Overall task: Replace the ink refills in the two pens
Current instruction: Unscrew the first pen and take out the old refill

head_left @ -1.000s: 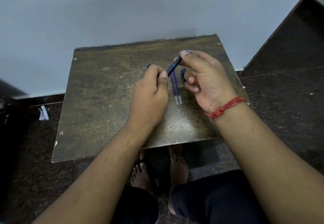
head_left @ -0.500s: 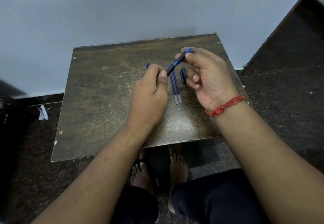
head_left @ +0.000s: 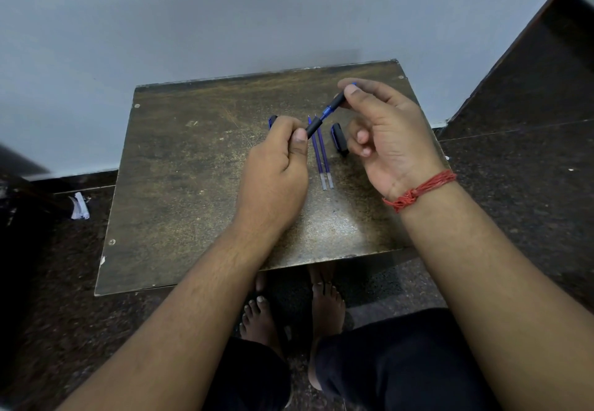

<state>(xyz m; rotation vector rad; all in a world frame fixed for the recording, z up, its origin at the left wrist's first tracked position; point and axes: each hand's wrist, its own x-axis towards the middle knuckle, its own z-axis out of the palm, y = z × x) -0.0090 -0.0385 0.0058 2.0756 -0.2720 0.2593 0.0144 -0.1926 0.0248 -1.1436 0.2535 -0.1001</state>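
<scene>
A blue and black pen (head_left: 325, 114) is held slantwise above the small brown table (head_left: 180, 185). My left hand (head_left: 273, 172) grips its lower black end, and my right hand (head_left: 382, 134) pinches its upper black end between thumb and forefinger. Two blue ink refills (head_left: 321, 156) lie side by side on the table under the pen. A dark blue pen cap (head_left: 339, 139) rests just right of them, by my right fingers. Another blue piece (head_left: 272, 121) peeks out behind my left hand, mostly hidden.
The table stands against a pale wall (head_left: 225, 18), on a dark speckled floor (head_left: 530, 185). A crumpled white scrap (head_left: 79, 206) lies on the floor at the left. My bare feet (head_left: 289, 311) show below the table's front edge.
My right hand has moved up and to the right along the pen, its fingers spreading apart. The pen looks longer between my hands. The left hand has hardly moved.
</scene>
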